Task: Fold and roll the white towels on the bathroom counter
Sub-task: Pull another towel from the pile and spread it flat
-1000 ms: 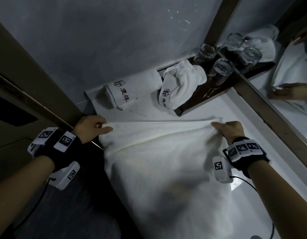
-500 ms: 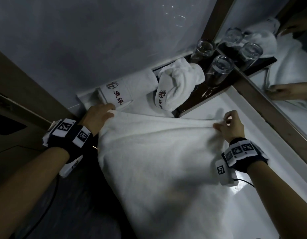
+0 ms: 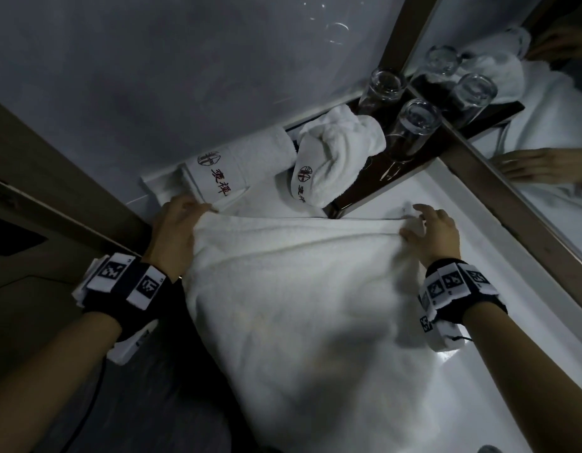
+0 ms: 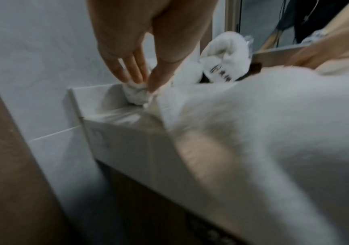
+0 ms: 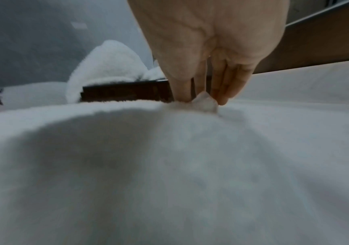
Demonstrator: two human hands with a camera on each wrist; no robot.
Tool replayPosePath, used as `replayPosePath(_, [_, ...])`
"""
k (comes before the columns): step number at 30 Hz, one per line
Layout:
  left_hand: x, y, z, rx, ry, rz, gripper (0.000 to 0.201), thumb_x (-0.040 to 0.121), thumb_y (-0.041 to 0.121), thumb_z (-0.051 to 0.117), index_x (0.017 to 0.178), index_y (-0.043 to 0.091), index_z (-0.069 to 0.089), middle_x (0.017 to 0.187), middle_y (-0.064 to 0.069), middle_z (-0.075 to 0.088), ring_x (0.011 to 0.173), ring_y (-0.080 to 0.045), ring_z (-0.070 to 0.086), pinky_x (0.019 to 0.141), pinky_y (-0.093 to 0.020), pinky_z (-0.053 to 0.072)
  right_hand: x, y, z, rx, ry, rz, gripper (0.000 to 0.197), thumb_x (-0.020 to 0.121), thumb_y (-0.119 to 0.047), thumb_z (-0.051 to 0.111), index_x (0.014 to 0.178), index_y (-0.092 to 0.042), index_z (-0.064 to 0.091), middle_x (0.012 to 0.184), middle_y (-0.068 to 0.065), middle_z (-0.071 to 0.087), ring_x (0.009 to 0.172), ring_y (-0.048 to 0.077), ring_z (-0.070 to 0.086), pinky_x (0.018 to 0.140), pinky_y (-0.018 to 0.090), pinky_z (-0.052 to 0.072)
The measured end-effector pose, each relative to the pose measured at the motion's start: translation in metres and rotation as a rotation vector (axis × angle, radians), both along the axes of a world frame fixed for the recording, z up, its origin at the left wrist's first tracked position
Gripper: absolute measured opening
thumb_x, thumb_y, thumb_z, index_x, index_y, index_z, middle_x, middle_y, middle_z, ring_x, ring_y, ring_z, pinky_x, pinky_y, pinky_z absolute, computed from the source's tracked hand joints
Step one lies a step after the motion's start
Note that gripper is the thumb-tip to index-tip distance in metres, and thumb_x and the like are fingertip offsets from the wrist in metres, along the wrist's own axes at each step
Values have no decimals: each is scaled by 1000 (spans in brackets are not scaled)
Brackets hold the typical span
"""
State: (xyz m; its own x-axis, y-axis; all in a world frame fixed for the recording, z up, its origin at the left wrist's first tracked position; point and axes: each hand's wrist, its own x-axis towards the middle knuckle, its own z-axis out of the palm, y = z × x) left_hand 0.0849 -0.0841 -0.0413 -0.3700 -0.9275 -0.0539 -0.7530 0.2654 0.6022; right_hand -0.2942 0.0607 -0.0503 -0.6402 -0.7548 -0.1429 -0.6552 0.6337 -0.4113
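A large white towel (image 3: 299,305) lies across the white counter (image 3: 485,371), and its near part hangs over the front edge. My left hand (image 3: 178,223) pinches the towel's far left corner; in the left wrist view, thumb and fingers (image 4: 135,77) close on the bunched corner of the towel (image 4: 274,116). My right hand (image 3: 430,230) holds the far right corner. The right wrist view shows a small peak of towel (image 5: 169,165) nipped between thumb and fingers (image 5: 221,92). The far edge lies close to a folded logo towel (image 3: 237,168).
A rolled logo towel (image 3: 332,158) leans on a dark tray (image 3: 355,197) holding two upturned glasses (image 3: 413,125). A framed mirror (image 3: 544,191) runs along the right. The grey wall is just behind, and a wooden door frame (image 3: 54,207) stands at left.
Both hands carried the towel's far edge away from me toward the wall and lowered it onto the counter. The edge now reaches the folded towel and the tray.
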Motion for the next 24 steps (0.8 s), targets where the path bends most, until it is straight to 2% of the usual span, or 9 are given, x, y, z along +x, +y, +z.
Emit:
replayPosePath(3, [-13, 33, 1, -106, -92, -199, 53, 76, -14, 51, 126, 5, 52, 136, -19, 42, 125, -35, 39, 110, -41, 26, 14, 20, 5, -64, -77, -8, 50, 88, -19, 60, 135, -13, 44, 135, 17, 44, 125, 35, 40, 106, 41, 31])
replayPosePath(7, [-36, 82, -4, -41, -108, -334, 54, 82, 0, 53, 133, 14, 45, 149, -7, 30, 137, -25, 29, 112, -36, 19, 33, 52, 8, -19, -210, -40, 58, 88, -22, 62, 140, -13, 36, 138, 17, 41, 122, 33, 45, 103, 37, 35])
replayPosePath(10, [-46, 118, -11, -31, -155, -388, 54, 89, 18, 50, 140, 23, 33, 156, 0, 12, 144, -18, 10, 115, -35, 9, 42, 77, 5, -33, -242, -66, 49, 88, -20, 62, 132, -7, 43, 132, 18, 45, 115, 31, 49, 95, 31, 37])
replayPosePath(14, [-57, 172, -20, 26, -174, -521, 62, 87, 34, 51, 143, 28, 25, 157, 4, -2, 144, -13, -6, 115, -39, 1, 52, 111, 2, -114, -218, -94, 29, 88, -21, 62, 112, -6, 55, 114, 18, 52, 87, 21, 51, 80, 22, 35])
replayPosePath(16, [-60, 201, -26, 90, -174, -575, 67, 85, 40, 51, 143, 32, 20, 156, 8, -8, 138, -3, -18, 114, -38, -5, 54, 124, 2, -108, -230, -111, 27, 87, -23, 63, 107, -5, 57, 108, 15, 54, 85, 18, 49, 80, 22, 35])
replayPosePath(18, [-62, 225, -31, 128, -194, -602, 68, 85, 44, 50, 143, 35, 17, 156, 12, -11, 135, 0, -23, 113, -40, -10, 54, 134, 2, -62, -258, -125, 30, 85, -24, 66, 106, -4, 56, 104, 11, 53, 86, 18, 48, 81, 24, 36])
replayPosePath(20, [-65, 239, -34, 102, -202, -592, 64, 86, 42, 50, 142, 31, 21, 156, 12, -4, 141, -4, -12, 114, -40, -7, 54, 142, 3, -36, -266, -114, 27, 85, -20, 66, 102, -2, 57, 99, 9, 54, 86, 20, 47, 79, 25, 36])
replayPosePath(21, [-67, 241, -33, 71, -184, -557, 61, 86, 41, 51, 140, 28, 27, 156, 9, 5, 143, -7, 1, 114, -38, 0, 54, 145, 3, -40, -260, -98, 23, 85, -18, 66, 98, -1, 58, 97, 10, 54, 85, 21, 48, 78, 24, 35])
replayPosePath(24, [-76, 237, -27, 38, -103, -376, 44, 85, 29, 58, 125, 15, 46, 138, -6, 39, 125, -24, 38, 101, -36, 24, 54, 147, 8, -125, -306, -65, 13, 86, -12, 62, 90, -1, 55, 91, 9, 50, 79, 22, 47, 70, 26, 33])
